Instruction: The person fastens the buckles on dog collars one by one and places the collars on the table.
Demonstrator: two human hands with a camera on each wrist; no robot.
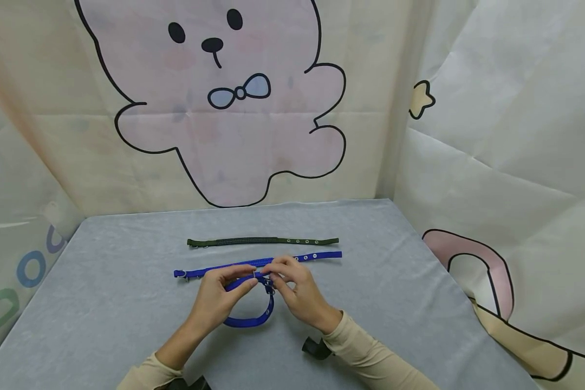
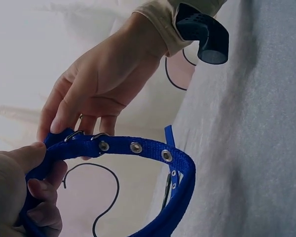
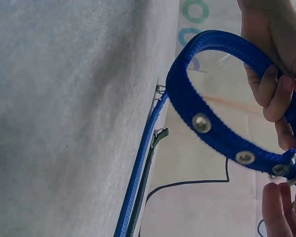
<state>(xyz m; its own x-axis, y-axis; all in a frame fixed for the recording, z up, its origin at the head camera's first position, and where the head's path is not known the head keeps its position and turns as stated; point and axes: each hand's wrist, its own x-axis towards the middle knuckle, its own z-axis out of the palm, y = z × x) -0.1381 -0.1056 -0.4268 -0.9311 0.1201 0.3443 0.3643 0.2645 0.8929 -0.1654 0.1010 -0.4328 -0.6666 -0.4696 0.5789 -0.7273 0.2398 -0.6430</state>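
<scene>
A blue collar (image 1: 248, 323) with metal eyelets is bent into a loop and held above the table. My left hand (image 1: 212, 300) grips the padded part of the strap between thumb and fingers. My right hand (image 1: 299, 295) pinches the collar near its metal buckle (image 2: 74, 136). In the left wrist view the strap runs through the buckle and a second metal ring, with several eyelets (image 2: 135, 147) showing beyond them. Fingers partly cover the strap's end. Behind the hands, a second blue collar (image 1: 202, 272) lies stretched out on the table.
A dark green collar (image 1: 246, 240) lies flat behind the blue one, roughly parallel to it. Grey cloth covers the table (image 1: 102, 303). Printed fabric walls stand at the back and both sides. A black device (image 1: 317, 348) sits at the right wrist.
</scene>
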